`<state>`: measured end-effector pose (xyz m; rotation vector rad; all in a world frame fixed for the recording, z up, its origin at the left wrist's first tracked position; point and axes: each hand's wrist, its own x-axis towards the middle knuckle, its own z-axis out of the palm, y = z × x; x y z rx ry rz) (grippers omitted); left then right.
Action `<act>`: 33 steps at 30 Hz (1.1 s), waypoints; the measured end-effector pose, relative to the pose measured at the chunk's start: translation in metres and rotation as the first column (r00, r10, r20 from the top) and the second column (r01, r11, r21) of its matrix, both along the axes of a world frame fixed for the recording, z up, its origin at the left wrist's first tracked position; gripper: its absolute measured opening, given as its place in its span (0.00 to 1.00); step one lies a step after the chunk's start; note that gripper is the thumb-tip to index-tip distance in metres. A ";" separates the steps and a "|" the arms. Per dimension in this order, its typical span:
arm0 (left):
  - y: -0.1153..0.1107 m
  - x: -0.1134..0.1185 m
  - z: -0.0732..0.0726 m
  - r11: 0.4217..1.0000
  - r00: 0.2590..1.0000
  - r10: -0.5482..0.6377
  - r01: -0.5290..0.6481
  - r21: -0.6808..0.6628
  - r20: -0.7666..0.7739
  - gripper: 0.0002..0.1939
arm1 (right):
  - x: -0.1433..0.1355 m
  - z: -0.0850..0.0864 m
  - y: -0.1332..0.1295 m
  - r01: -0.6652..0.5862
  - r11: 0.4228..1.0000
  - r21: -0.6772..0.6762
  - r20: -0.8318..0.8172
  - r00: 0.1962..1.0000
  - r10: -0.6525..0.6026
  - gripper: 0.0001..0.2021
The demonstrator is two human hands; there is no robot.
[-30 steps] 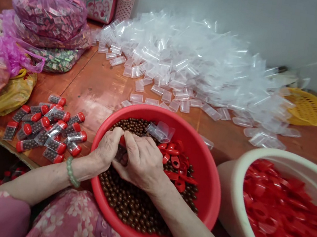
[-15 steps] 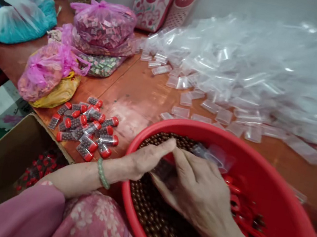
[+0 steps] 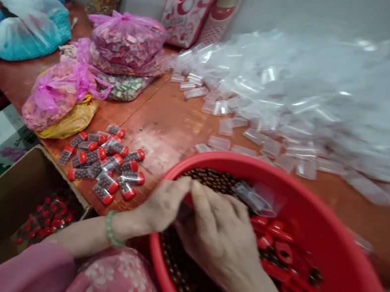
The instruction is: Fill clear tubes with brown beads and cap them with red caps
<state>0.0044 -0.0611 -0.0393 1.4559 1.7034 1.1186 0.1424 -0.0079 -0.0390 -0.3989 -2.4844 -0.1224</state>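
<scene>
Cupping what looks like a small case (image 3: 184, 210) over brown beads (image 3: 211, 179) in the red tub (image 3: 355, 275). Your right hand (image 3: 222, 236) has fingers clamped around it; your left hand's (image 3: 162, 204) closure: cannot tell. Case seems light, stiff, slick; grip its 2 long sides.

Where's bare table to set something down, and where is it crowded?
Bare table shows between the red-capped tubes, the clear tubes and the basin; a smaller patch lies between the blue bag and the nearest pink bag. Crowded: back right, under the clear tubes, and inside the basin, among beads.
</scene>
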 end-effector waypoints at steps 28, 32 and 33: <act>0.127 0.023 0.006 0.770 0.532 -0.608 0.577 -0.273 -0.589 0.11 | 0.066 -0.012 0.103 0.635 0.616 -0.466 0.553 0.753 -0.357 0.17; 0.145 0.031 0.002 0.758 0.475 -0.628 0.554 -0.346 -0.616 0.11 | 0.066 -0.006 0.103 0.683 0.591 -0.430 0.544 0.718 -0.434 0.15; 0.145 0.032 0.003 0.752 0.466 -0.636 0.555 -0.357 -0.616 0.10 | 0.066 -0.004 0.103 0.698 0.580 -0.420 0.540 0.706 -0.458 0.14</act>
